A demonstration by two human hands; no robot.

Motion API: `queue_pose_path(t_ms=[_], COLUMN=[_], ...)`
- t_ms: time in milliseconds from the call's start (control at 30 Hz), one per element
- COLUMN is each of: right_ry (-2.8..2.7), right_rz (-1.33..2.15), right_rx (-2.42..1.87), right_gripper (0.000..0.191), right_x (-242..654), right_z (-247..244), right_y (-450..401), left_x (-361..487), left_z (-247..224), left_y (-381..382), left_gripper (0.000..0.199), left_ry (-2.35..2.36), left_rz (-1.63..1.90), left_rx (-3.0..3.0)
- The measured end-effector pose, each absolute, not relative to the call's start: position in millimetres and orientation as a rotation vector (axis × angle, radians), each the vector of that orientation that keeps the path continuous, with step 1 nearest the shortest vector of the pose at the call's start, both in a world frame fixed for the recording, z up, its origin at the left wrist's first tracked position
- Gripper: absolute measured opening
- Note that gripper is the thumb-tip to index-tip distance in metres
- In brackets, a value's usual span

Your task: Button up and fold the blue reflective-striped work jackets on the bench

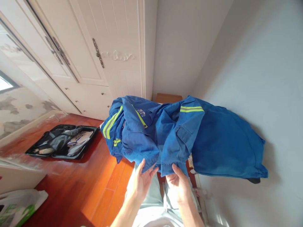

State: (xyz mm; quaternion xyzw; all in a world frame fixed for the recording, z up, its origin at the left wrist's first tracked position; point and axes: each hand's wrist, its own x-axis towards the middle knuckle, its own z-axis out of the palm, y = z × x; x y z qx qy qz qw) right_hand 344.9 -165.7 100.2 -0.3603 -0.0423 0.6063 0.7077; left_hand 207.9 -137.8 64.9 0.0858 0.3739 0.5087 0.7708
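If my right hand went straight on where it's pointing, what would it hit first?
Your right hand would likely meet the blue garment first: the thumb lies over its edge, though depth is unclear.

wardrobe (123,34) and open suitcase (90,144) suggest a home.

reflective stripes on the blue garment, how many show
4: a long stripe leftmost, a short stripe below it, a middle stripe beside the white logo, a rightmost stripe. More may be hidden.
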Motion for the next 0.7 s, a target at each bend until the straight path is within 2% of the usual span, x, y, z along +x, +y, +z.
queue_pose_path(t_ms=[100, 167, 233, 333, 433, 567, 700], right_ry=[-0.111, -0.121, -0.139, -0.169, -0.151, -0.057, 0.034], right_rz=[1.309, 1.293, 1.304, 1.329, 1.328, 1.386, 1.433], right_rx=[-0.834, -0.857, -0.863, -0.859, -0.848, -0.770, -0.758], right_gripper=[0.048, 0.048, 0.049, 0.050, 0.037, 0.012, 0.012], right_x=[347, 343, 338, 333, 338, 357, 366], right_z=[96, 97, 100, 104, 103, 102, 106], right_y=[-168, -169, -169, -170, -175, -186, -194], left_x=[186, 176, 172, 176, 184, 186, 186], left_z=[47, 43, 48, 59, 65, 59, 49], left_y=[-140, -143, -146, -150, -154, -156, -143], left_gripper=[0.014, 0.020, 0.026, 0.020, 0.022, 0.039, 0.038], left_ry=[1.126, 1.267, 1.267, 1.133, 1.030, 0.960, 0.769], left_rz=[1.173, 1.143, 1.114, 1.072, 1.063, 1.055, 1.132], left_rx=[0.397, 0.580, 0.681, 0.668, 0.514, 0.250, 0.081])
